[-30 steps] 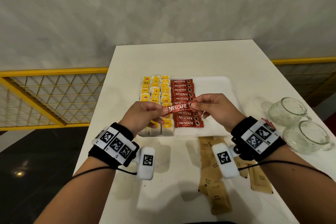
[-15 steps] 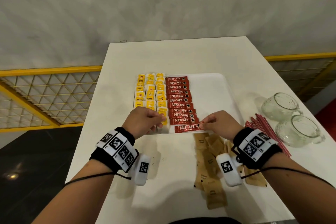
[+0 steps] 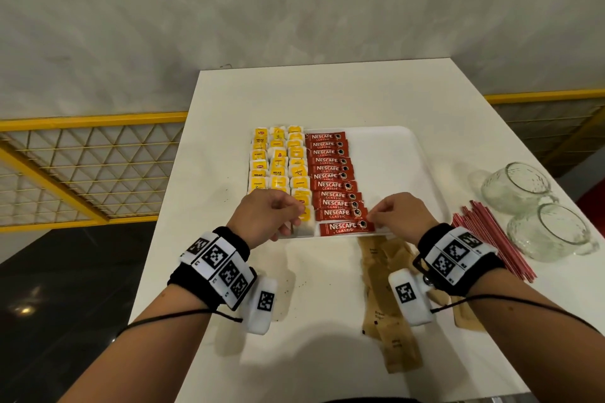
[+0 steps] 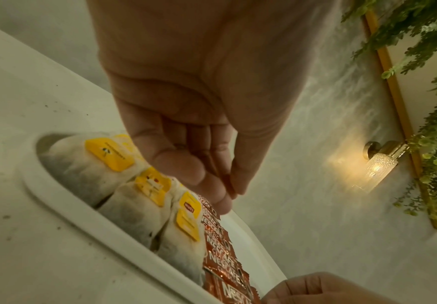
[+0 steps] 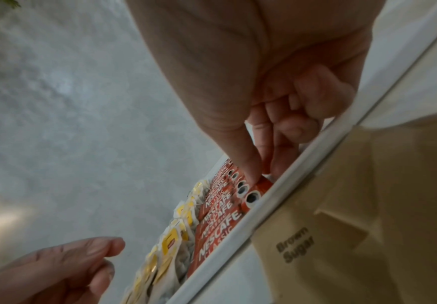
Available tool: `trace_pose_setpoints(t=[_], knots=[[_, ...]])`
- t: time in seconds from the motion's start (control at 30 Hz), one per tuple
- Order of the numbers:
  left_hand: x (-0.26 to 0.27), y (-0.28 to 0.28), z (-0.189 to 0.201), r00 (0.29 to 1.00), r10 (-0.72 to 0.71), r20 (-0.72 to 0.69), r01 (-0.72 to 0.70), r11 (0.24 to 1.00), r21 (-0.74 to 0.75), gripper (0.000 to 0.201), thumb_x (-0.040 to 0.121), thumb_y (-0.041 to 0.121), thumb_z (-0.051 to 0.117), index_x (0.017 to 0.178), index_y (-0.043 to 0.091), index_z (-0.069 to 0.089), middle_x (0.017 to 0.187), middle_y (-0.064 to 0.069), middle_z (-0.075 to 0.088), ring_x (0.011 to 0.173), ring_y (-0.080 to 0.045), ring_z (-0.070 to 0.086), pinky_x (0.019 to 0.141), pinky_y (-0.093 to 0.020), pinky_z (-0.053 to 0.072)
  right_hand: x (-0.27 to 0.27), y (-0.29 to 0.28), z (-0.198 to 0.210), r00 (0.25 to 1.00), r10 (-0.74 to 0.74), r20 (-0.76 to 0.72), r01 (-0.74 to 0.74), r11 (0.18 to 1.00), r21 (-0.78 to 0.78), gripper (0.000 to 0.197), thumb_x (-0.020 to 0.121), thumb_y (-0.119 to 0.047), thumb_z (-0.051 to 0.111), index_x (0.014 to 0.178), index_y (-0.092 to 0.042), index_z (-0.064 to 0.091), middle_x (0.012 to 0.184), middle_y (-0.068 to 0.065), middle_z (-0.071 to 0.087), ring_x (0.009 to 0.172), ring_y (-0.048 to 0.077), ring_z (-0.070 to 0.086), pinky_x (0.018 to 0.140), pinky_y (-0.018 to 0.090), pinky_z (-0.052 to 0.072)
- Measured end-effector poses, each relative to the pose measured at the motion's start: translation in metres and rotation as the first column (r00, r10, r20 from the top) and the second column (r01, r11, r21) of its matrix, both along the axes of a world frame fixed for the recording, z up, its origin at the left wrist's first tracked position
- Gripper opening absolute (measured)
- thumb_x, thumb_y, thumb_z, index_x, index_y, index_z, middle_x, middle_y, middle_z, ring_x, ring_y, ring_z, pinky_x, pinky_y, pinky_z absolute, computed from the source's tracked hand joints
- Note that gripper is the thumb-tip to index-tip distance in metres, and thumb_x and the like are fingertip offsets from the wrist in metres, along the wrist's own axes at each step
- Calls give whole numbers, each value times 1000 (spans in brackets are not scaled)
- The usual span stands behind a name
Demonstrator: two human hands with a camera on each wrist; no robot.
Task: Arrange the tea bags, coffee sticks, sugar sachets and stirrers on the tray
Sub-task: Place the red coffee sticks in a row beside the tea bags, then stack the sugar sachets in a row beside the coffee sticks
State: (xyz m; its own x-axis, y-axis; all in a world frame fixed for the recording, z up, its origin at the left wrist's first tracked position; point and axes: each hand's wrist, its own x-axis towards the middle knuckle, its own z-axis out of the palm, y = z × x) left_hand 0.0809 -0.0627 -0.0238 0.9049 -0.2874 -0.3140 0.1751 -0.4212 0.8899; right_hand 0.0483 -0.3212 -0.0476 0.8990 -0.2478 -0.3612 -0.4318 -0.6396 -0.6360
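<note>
— Where is the nearest red foil coffee stick (image 3: 346, 228) sitting?
— Lower centre, at the near rim of the white plastic tray (image 3: 397, 170); the right hand (image 3: 401, 214) is pinching its right end.
— And the left hand (image 3: 265, 217)?
— Hovering over the yellow-tagged tea bags (image 3: 278, 162), fingers loosely curled, holding nothing.

Both forearms reached toward twelve o'clock. The left hand (image 3: 266, 217) hung with fingers loosely curled, holding nothing. At its three o'clock, the right hand (image 3: 401, 216) pinched thumb against fingertips.
</note>
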Motion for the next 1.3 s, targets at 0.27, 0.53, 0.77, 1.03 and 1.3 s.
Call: trace_pose_setpoints(t=[0.27, 0.53, 0.77, 1.03, 1.3], knots=[[7, 15, 0, 1000, -25, -16, 25, 1000, 3, 10, 88, 23, 68, 87, 13, 72, 74, -2, 73, 52, -11, 57, 46, -20, 42, 5, 12, -2, 1000, -11, 0, 11, 1000, 10, 9, 82, -26, 73, 82, -17, 73, 85, -5, 69, 82, 8, 60, 60, 19, 40], [-1, -9, 14, 996, -69, 49, 68, 998, 16, 11, 88, 22, 69, 90, 11, 70, 75, -1, 72, 53, -11, 57, 45, -20, 43, -5, -26, 33, 988, 100, 121, -103, 994, 21, 11, 83, -29, 72, 89, -20, 69, 81, -5, 70, 68, 5, 59, 59, 16, 42], [-31, -68, 4, 900, -380, 211, 298, 893, 337, 8, 83, 19, 74, 89, 23, 71, 80, 5, 69, 66, -6, 61, 59, -20, 50, -37, -74, 48, 899, 437, 20, -435, 898, -66, 20, 76, -26, 79, 94, -28, 69, 83, -5, 69, 61, -3, 56, 64, 16, 39], [-64, -119, -4, 792, -608, 60, 403, 593, 697, 50, 69, 52, 79, 110, 30, 61, 106, 13, 61, 97, -10, 58, 84, -32, 50, -64, -93, 24, 774, 612, -163, -629, 713, -310, 55, 64, -33, 84, 113, -26, 60, 102, -11, 56, 89, 5, 53, 76, 21, 45], [-79, -134, 2, 826, -561, 46, 354, 580, 733, 32, 76, 39, 75, 104, 28, 65, 111, 8, 57, 102, -15, 56, 86, -31, 49, -71, -96, 17, 772, 625, -113, -625, 716, -309, 52, 65, -29, 85, 109, -20, 58, 102, -5, 52, 91, 13, 52, 74, 25, 44]])
